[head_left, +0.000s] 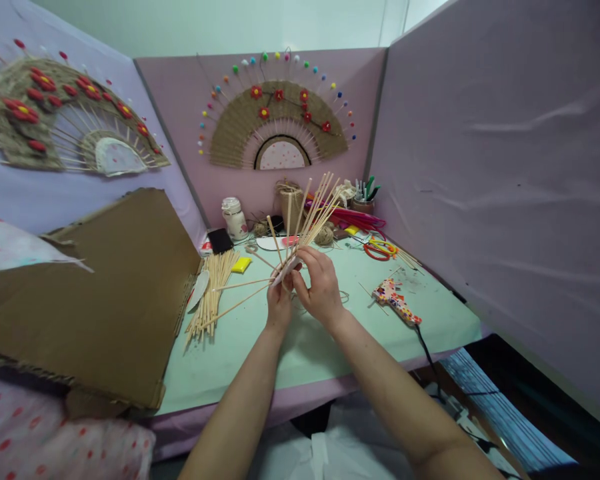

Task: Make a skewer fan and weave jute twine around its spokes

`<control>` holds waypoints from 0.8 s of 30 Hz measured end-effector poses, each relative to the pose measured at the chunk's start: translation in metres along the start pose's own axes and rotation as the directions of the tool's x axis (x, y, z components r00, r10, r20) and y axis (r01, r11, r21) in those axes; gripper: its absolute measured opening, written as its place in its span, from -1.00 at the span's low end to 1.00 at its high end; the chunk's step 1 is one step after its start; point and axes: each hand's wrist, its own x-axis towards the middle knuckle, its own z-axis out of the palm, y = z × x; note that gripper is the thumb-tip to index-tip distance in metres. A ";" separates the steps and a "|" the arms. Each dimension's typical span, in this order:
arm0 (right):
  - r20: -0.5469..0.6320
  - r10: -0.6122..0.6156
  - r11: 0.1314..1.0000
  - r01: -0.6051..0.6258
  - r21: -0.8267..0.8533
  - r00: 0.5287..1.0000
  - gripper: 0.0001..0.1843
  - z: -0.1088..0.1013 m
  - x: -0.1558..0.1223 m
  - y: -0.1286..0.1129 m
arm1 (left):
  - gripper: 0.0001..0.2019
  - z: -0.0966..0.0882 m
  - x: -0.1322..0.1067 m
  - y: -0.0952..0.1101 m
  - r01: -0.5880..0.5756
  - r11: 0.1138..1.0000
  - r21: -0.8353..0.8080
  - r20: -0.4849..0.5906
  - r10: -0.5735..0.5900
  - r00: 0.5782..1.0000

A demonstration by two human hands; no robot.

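Above the middle of the table I hold a small whitish half-round piece (286, 268) with wooden sticks (320, 210) fanning out from it. My left hand (279, 303) is closed around its lower side, partly hidden behind it. At its right, my right hand (320, 283) has thumb and fingers closed on the piece near the base of the sticks. Some sticks point up and right in a tight bunch; several others spread to the left. A thin strand of twine (300, 303) hangs below my hands.
To the left lie a pile of sticks (213, 293) and a large cardboard sheet (90, 300). A corded glue gun (397, 300) rests on the right, near orange-handled scissors (379, 249). Behind stand a white jar (235, 219) and twine rolls. A decorated fan (280, 127) hangs on the back panel.
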 end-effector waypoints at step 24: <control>-0.018 0.011 0.998 -0.012 -0.066 1.000 -0.64 0.001 -0.010 -0.001 | -0.56 -0.003 0.000 0.000 -0.072 0.993 0.096 0.030 0.070 0.997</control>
